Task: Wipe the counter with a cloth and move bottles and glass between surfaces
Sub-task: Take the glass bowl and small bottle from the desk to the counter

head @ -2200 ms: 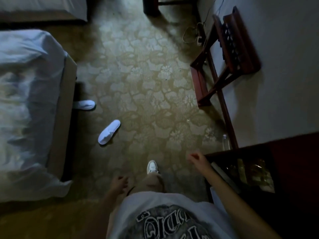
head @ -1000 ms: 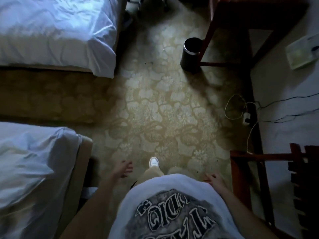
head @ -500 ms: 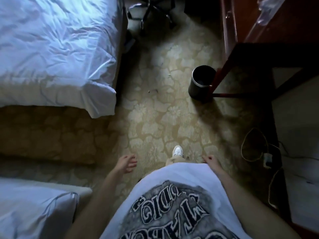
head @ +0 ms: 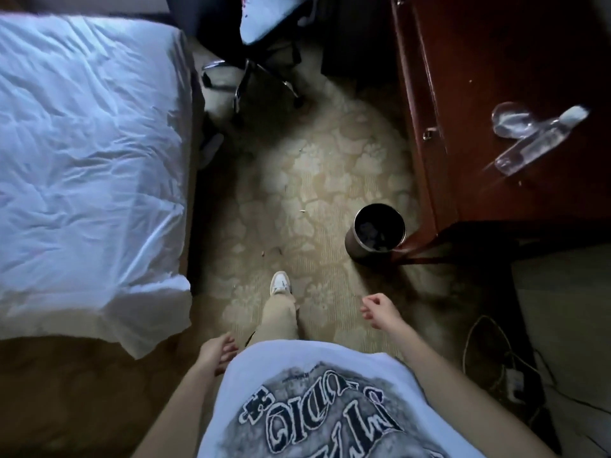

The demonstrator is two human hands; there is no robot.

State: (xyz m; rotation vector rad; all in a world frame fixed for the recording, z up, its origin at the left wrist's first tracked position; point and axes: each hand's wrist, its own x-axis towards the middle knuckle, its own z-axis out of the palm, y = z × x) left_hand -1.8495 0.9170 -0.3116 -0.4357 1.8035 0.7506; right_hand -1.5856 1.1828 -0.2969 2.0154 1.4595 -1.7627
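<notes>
A clear plastic bottle (head: 535, 143) with a white cap stands on the dark red wooden desk (head: 479, 94) at the upper right. A clear glass (head: 510, 122) stands just behind the bottle. My left hand (head: 216, 353) hangs by my hip with its fingers loosely apart and holds nothing. My right hand (head: 378, 310) swings in front of me above the carpet, its fingers curled and nothing in it, well short of the desk. No cloth is in view.
A black waste bin (head: 377, 231) stands on the patterned carpet at the desk's near corner. A bed with white sheets (head: 86, 153) fills the left. An office chair (head: 264, 44) stands at the far end. Cables and a plug (head: 509, 378) lie at the right.
I have walked forward along the aisle between bed and desk. The desk top with the bottle and glass has come into view, and the bin is nearer.
</notes>
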